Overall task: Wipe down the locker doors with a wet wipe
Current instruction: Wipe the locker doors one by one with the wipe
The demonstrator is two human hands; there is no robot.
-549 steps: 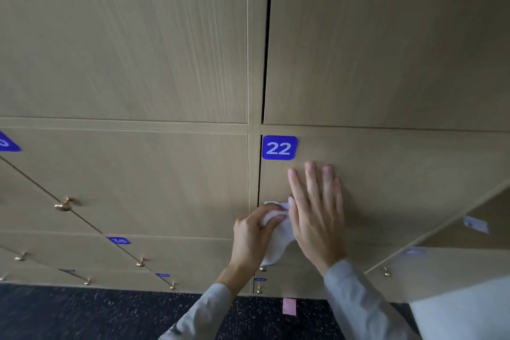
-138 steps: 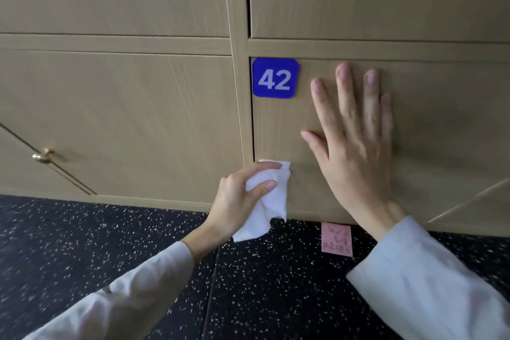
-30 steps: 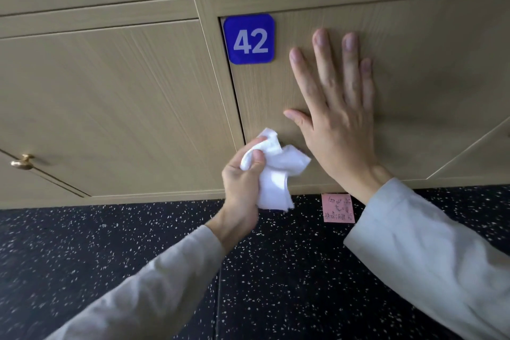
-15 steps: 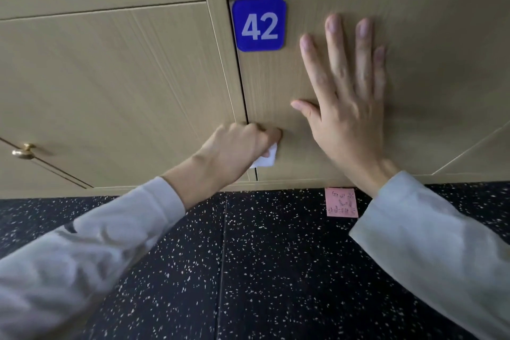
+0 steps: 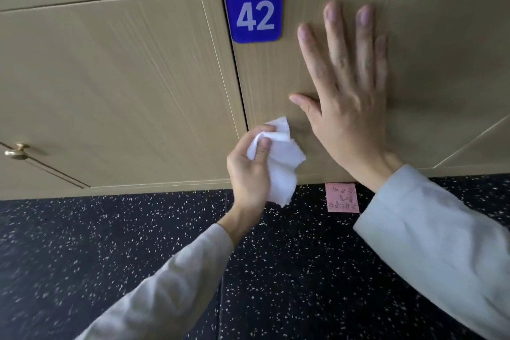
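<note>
You are wearing a pale grey-white, long-sleeved fabric top. Its loose, softly creased left sleeve (image 5: 176,284) is ending at your wrist, leaving your bare left hand (image 5: 248,174) showing. The wider right sleeve (image 5: 441,251) is leaving your bare right hand (image 5: 350,107) uncovered.

Locker door 42 (image 5: 441,69): cut off by the right edge; the part under the right hand (image 5: 350,96) is hidden.
Wet wipe (image 5: 281,165): its left part is hidden behind the left hand (image 5: 248,171).
Pink note (image 5: 342,197): writing too small to read.
Brass knob (image 5: 16,151): its door runs past the left edge.
Sleeves: both cut off at the bottom edge.
Right fingers (image 5: 364,33): blurred.
</note>
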